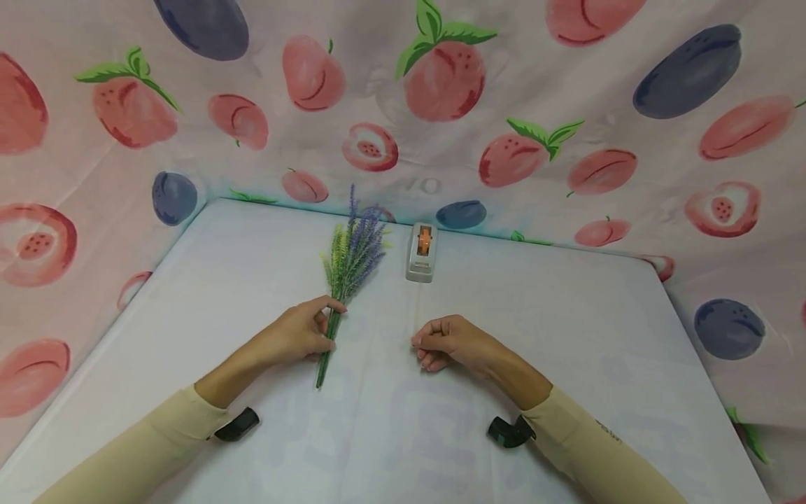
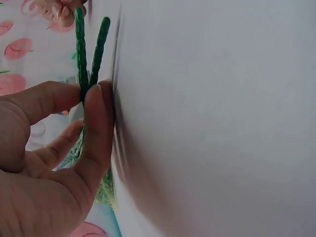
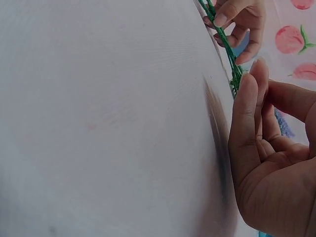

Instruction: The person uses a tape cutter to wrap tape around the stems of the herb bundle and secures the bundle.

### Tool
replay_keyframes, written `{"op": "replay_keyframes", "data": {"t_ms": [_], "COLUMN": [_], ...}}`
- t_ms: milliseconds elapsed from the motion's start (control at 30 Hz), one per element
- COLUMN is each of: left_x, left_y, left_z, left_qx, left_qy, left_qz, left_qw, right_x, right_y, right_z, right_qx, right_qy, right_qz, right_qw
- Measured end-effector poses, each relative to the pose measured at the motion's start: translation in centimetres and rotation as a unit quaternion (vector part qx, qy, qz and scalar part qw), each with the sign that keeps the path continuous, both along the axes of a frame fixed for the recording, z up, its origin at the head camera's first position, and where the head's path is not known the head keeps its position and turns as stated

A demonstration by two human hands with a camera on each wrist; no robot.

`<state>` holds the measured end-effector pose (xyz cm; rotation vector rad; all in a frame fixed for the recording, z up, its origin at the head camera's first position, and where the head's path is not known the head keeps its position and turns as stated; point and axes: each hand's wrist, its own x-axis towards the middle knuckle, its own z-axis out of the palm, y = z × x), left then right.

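Note:
A bunch of lavender-like flowers, with purple and yellow-green heads on green stems, lies on the white table with its heads away from me. My left hand pinches the stems between thumb and fingers; two stem ends stick out past the fingertips in the left wrist view. To the right of the flowers, my right hand hovers low over the table, fingers loosely bent, thumb close to the fingertips, nothing between them. Beyond the hands stands a grey tape dispenser with an orange part in it.
The white table meets a cloth printed with peaches and plums at its back and sides. A small black camera hangs at the left cuff, another black camera at the right cuff.

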<state>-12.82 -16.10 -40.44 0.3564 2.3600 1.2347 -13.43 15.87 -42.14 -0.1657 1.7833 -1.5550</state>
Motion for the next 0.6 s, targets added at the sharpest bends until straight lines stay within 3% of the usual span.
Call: {"op": "replay_keyframes", "data": {"t_ms": [167,300,467,600], "left_x": [-0.06,0.05,0.29,0.54], "left_y": [0.15,-0.06,-0.44,-0.51], "left_z": [-0.37,-0.41,-0.57,-0.37], "left_qx": [-0.007,0.056,0.155,0.185], "left_qy": [0.009,-0.035,-0.093,-0.116], "left_qz": [0.012,0.025,0.037,0.038], "left_qw": [0.9999,0.9975,0.9828,0.9751], "right_x": [0.02,0.04,0.05,0.05], "right_y": [-0.05,-0.12,-0.13,-0.01], "right_z": [0.07,0.17,0.20,0.08], "right_qx": [-0.001,-0.001,0.000,0.002], "right_qy": [-0.001,-0.003,-0.004,-0.004], "right_qz": [0.001,-0.002,-0.004,-0.004], "right_qw": [1.0000,1.0000,1.0000,1.0000]}}
